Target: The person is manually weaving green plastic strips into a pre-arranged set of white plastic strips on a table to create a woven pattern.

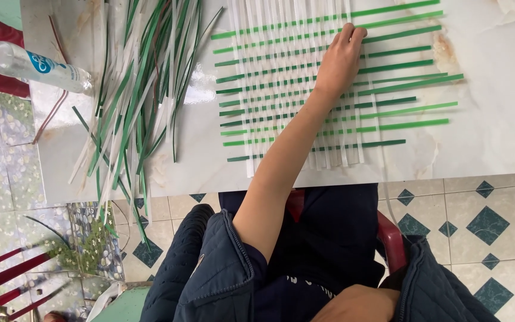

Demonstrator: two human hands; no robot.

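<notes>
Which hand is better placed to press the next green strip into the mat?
Probably the left hand: it lies flat on the woven mat, fingertips at the upper green strips. The right hand rests in the lap, away from the table.

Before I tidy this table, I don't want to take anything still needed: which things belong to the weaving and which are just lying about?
In use:
woven mat of green and white strips, under the left hand
pile of loose strips beside it

Lying about:
plastic bottle on the table edge
right hand, resting in the lap
</notes>
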